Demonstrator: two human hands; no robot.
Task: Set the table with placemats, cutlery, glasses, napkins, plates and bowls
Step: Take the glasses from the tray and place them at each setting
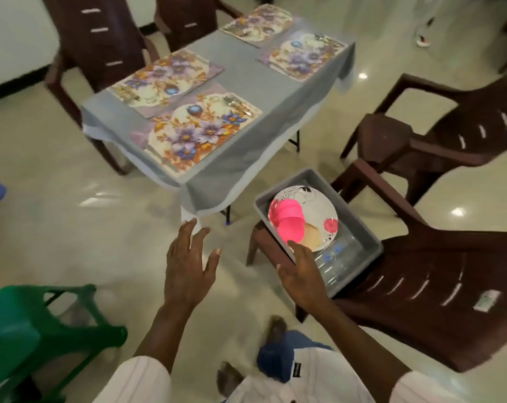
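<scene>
Head view: beyond tub [283, 184], placemats [197, 132] with cutlery [237, 104] laid on counter [246, 82]; inside tub, plates [319, 207], bowls [287, 219], glasses [339, 257] waiting. Left grip [188, 266] spread, right grip [301, 271] flat at tub rim, both empty.

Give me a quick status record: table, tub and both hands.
table: grey cloth, four flowered placemats, cutlery on at least two
tub: on a brown chair beside the table; holds plates, pink bowls, glasses
left hand: open, holding nothing, above the floor
right hand: open, at the tub's near rim
not yet on table: plates, bowls, glasses
</scene>
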